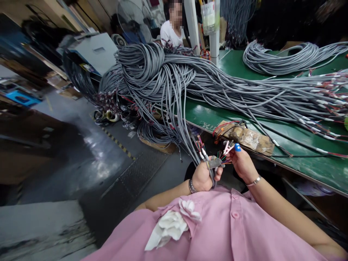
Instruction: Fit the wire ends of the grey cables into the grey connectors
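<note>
My left hand (203, 175) is closed around the ends of several grey cables (191, 146). Fanned, thin coloured wires (200, 145) stick out above its fingers, and grey, worn coverings wrap some fingertips. Close on the right, my right hand (241, 165) wears a blue finger cot (237, 147) on its thumb. Its fingers pinch a small pale pink, V-shaped piece (227, 148), whose exact kind I cannot make out. More coloured wire ends (224, 157) spread between the two hands. The held cables run up to a large heap of grey cables (152, 69).
Long grey cables (258, 90) lie across the green table (201, 114). A wooden block (244, 136) with wires sits at its near edge. A coiled bundle (293, 58) is at the back right. Beyond the heap is a person in a white shirt (171, 34), beside a fan (133, 21).
</note>
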### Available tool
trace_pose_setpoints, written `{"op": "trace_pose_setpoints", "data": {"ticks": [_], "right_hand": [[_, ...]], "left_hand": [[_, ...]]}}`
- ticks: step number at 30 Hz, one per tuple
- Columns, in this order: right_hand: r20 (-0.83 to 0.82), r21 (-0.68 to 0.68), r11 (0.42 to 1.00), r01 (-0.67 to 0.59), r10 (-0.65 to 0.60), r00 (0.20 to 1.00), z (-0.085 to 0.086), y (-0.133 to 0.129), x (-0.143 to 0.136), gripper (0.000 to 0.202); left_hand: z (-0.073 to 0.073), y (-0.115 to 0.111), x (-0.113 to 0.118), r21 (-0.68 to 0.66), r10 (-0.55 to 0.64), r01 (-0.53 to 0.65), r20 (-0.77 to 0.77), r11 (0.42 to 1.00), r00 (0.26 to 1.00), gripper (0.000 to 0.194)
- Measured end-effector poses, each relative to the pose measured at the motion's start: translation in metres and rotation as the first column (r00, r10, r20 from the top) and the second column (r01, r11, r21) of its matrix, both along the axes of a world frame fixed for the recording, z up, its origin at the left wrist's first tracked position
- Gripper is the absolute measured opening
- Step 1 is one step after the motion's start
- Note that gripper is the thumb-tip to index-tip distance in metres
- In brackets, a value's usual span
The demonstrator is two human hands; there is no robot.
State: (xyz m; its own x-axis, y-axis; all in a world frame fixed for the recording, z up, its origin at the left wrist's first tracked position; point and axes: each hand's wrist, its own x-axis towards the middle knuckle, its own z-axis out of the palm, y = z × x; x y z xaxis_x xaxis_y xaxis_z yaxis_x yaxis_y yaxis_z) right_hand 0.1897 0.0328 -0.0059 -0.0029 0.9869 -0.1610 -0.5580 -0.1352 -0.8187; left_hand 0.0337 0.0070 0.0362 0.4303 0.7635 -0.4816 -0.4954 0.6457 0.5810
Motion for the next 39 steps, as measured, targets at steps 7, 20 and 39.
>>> {"op": "trace_pose_setpoints", "data": {"ticks": [7, 20, 39], "right_hand": [[-0.162, -0.128, 0.985, -0.119, 0.098, 0.982, 0.002, 0.008, -0.005, 0.039], [-0.250, -0.140, 0.988, -0.062, 0.025, 0.968, 0.003, 0.012, -0.009, 0.032], [-0.260, -0.109, 0.933, -0.342, 0.305, 0.916, -0.010, -0.009, 0.016, 0.034]], "left_hand": [[-0.007, -0.003, 0.007, 0.038, 0.060, -0.059, -0.013, 0.998, 0.998, 0.023], [-0.016, -0.001, 0.009, -0.007, 0.085, -0.085, 0.007, 0.996, 0.996, 0.024], [-0.017, -0.013, -0.002, 0.142, 0.087, -0.065, -0.158, 0.988, 0.984, 0.029]]}}
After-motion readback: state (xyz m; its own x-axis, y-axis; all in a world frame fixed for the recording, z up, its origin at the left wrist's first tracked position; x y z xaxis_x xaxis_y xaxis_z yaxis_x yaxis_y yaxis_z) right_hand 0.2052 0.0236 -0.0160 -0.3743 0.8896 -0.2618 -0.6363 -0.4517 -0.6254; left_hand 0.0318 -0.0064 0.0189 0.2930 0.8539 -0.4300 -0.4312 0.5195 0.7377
